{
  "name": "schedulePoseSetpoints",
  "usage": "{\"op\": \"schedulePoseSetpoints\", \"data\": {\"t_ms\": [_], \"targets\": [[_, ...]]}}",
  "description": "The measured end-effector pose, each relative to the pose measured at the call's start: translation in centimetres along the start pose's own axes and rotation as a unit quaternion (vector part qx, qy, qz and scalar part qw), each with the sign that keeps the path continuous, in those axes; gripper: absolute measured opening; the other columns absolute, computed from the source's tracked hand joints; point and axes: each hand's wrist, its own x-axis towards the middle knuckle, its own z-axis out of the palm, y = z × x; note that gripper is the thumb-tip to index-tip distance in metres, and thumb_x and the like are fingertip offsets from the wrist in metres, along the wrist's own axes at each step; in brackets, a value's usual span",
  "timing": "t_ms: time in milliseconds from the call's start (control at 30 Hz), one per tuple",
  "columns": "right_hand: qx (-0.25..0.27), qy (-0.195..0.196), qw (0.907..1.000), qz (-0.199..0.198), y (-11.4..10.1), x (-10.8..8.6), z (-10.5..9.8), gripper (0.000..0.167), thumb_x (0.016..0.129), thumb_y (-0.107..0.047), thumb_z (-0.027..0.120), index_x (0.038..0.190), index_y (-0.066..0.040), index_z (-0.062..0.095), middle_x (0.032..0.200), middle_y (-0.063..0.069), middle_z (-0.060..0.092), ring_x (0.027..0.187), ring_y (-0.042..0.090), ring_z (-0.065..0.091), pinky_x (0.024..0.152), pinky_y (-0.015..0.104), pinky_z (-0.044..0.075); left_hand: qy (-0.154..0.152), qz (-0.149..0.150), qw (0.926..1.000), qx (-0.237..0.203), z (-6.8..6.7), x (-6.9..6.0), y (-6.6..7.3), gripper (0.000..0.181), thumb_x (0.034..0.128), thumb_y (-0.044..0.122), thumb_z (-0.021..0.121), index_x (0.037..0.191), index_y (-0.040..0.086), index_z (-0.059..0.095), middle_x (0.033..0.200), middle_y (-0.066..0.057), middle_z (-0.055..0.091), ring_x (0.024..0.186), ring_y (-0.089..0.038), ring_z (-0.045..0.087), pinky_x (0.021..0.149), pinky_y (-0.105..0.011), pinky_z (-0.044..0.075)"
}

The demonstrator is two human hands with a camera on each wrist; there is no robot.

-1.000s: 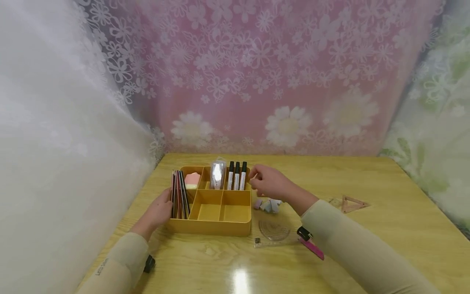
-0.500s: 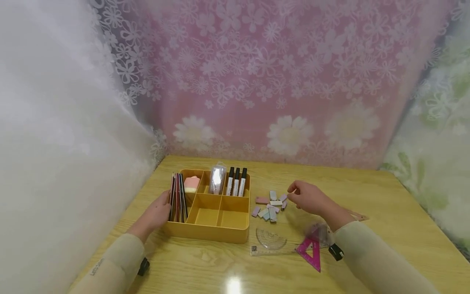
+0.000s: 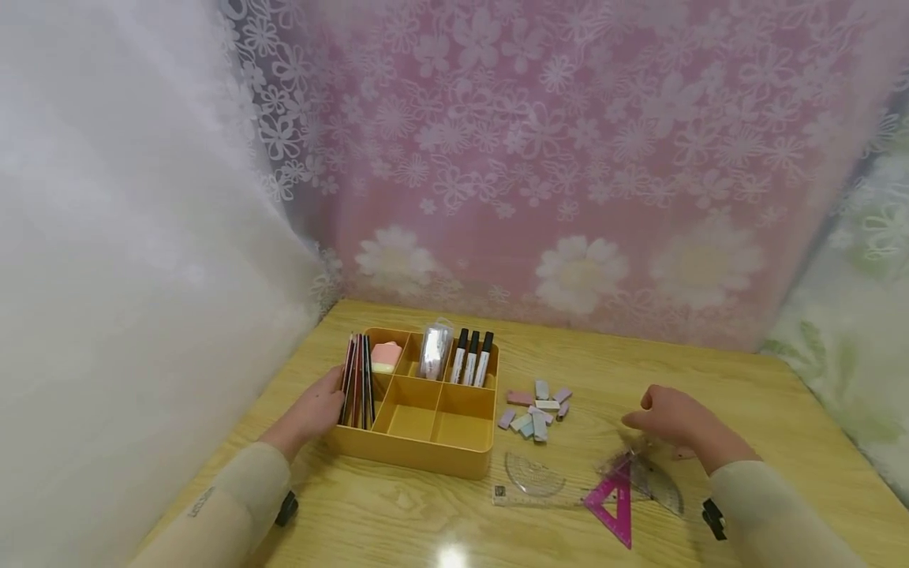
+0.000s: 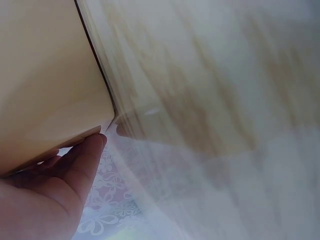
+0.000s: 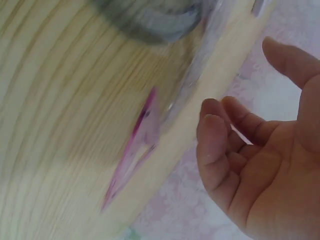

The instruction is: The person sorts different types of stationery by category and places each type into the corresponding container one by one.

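Two grips are in view over one wood-grained counter (image 3: 398, 517). At the far left, a pale sleeve (image 3: 237, 501) ends at the person's left grip (image 3: 316, 406), which rests against the left side of a yellow tray (image 3: 412, 459). In the left wrist view its fingers touch the tray's wall; whether they are clamped on it I cannot tell.

Inspected compartment by compartment, the tray reads as follows. Front left: a bunch of pencils (image 3: 358, 386), near upright, tips above the rim. Back left: a pink and cream item (image 3: 386, 356). Back middle: a clear pack (image 3: 435, 351), glare on its face, contents indistinct. Back right: three black-capped markers (image 3: 472, 359), slightly tilted, side by side.

Just right of the tray, small pastel blocks (image 3: 540, 427) lie in a loose group on the counter, some overlapping. Nearer the person lies a clear protractor (image 3: 534, 479), with a clear ruler (image 3: 543, 499) along its near side, running toward a pink set square (image 3: 622, 509). A second protractor (image 3: 663, 487), also clear, lies to the right of the set square.

Above these pieces hangs the right grip (image 3: 678, 422): thumb held apart, fingers loosely bent, nothing between them in the right wrist view. A second pale sleeve (image 3: 774, 513) completes the right side.
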Motion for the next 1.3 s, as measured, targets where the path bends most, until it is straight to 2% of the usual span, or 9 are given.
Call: {"op": "schedulePoseSetpoints", "data": {"t_ms": [167, 300, 533, 700, 800, 900, 1000, 1100, 1300], "targets": [[0.044, -0.035, 0.9972, 0.049, 1.2, -0.7, 0.2, 0.083, 0.086, -0.055, 0.074, 0.119, 0.016, 0.045, 0.092, 0.021, 0.059, 0.050, 0.015, 0.040, 0.050, 0.036, 0.047, 0.002, 0.000, 1.0000, 0.005, 0.2, 0.0, -0.1, 0.056, 0.1063, 0.010, 0.024, 0.160, -0.002, 0.014, 0.160, -0.028, 0.025, 0.147, -0.047, 0.021, 0.118, -0.060, 0.016], [0.037, -0.050, 0.9955, 0.071, 1.3, -0.9, 0.7, 0.075, 0.079, -0.059, 0.079, 0.101, 0.006, 0.051, 0.064, 0.005, 0.048, 0.048, 0.013, 0.031, 0.044, 0.029, 0.033, 0.001, 0.004, 0.9998, 0.021, -0.1, 0.0, 0.0, 0.056, 0.1061, 0.010, 0.024, 0.160, -0.004, 0.013, 0.160, -0.029, 0.024, 0.147, -0.048, 0.020, 0.118, -0.060, 0.015], [-0.009, -0.040, 0.9967, 0.071, 1.9, -1.0, 1.1, 0.081, 0.076, -0.061, 0.081, 0.101, 0.010, 0.050, 0.078, 0.012, 0.052, 0.056, 0.020, 0.046, 0.051, 0.034, 0.042, -0.009, 0.015, 0.9993, 0.034, -0.2, 0.9, 0.9, 0.056, 0.1069, 0.012, 0.023, 0.160, -0.004, 0.012, 0.161, -0.029, 0.022, 0.148, -0.047, 0.019, 0.118, -0.059, 0.015], [-0.023, -0.041, 0.9965, 0.069, 1.4, -1.1, 1.3, 0.057, 0.079, -0.056, 0.080, 0.076, -0.004, 0.056, 0.059, 0.002, 0.044, 0.047, 0.015, 0.038, 0.048, 0.032, 0.039, -0.008, 0.010, 0.9995, 0.029, 0.0, 0.8, 0.6, 0.057, 0.1063, 0.011, 0.024, 0.159, -0.005, 0.012, 0.161, -0.030, 0.021, 0.147, -0.048, 0.018, 0.119, -0.060, 0.013], [-0.021, -0.047, 0.9968, 0.061, 1.1, -1.1, 1.5, 0.053, 0.080, -0.054, 0.080, 0.065, -0.011, 0.054, 0.052, -0.003, 0.037, 0.044, 0.012, 0.033, 0.047, 0.030, 0.036, -0.005, 0.001, 0.9994, 0.034, 0.1, 0.4, 0.2, 0.058, 0.1056, 0.010, 0.025, 0.159, -0.007, 0.011, 0.161, -0.031, 0.019, 0.147, -0.049, 0.017, 0.119, -0.060, 0.012], [-0.027, -0.048, 0.9957, 0.074, 0.9, -0.7, 1.7, 0.056, 0.078, -0.057, 0.081, 0.071, -0.007, 0.056, 0.058, 0.000, 0.042, 0.049, 0.015, 0.037, 0.049, 0.031, 0.038, -0.005, 0.003, 0.9992, 0.039, 0.1, 0.1, -0.2, 0.058, 0.1054, 0.010, 0.025, 0.158, -0.008, 0.011, 0.161, -0.032, 0.018, 0.147, -0.050, 0.017, 0.118, -0.061, 0.012], [-0.032, -0.037, 0.9948, 0.089, 1.1, -0.5, 1.6, 0.071, 0.075, -0.061, 0.081, 0.089, 0.004, 0.057, 0.080, 0.017, 0.051, 0.064, 0.024, 0.047, 0.054, 0.035, 0.043, -0.009, 0.007, 0.9993, 0.035, 0.1, 0.1, -0.3, 0.057, 0.1057, 0.011, 0.025, 0.158, -0.007, 0.012, 0.160, -0.032, 0.020, 0.147, -0.050, 0.018, 0.118, -0.061, 0.014], [-0.034, -0.015, 0.9960, 0.082, 1.3, -0.5, 1.6, 0.082, 0.075, -0.061, 0.081, 0.104, 0.011, 0.054, 0.101, 0.031, 0.046, 0.078, 0.033, 0.049, 0.059, 0.039, 0.047, -0.011, 0.005, 0.9993, 0.034, 0.0, 0.0, -0.3, 0.057, 0.1061, 0.012, 0.024, 0.159, -0.006, 0.011, 0.161, -0.031, 0.020, 0.147, -0.049, 0.018, 0.118, -0.061, 0.014], [0.031, 0.033, 0.9980, 0.045, 1.5, -0.5, 1.6, 0.074, 0.081, -0.043, 0.084, 0.112, 0.013, 0.047, 0.101, 0.028, 0.045, 0.081, 0.034, 0.050, 0.061, 0.042, 0.052, -0.015, 0.005, 0.9993, 0.033, -0.1, 0.1, 0.0, 0.058, 0.1062, 0.011, 0.025, 0.159, -0.006, 0.009, 0.161, -0.031, 0.018, 0.147, -0.050, 0.016, 0.118, -0.061, 0.013]]}}
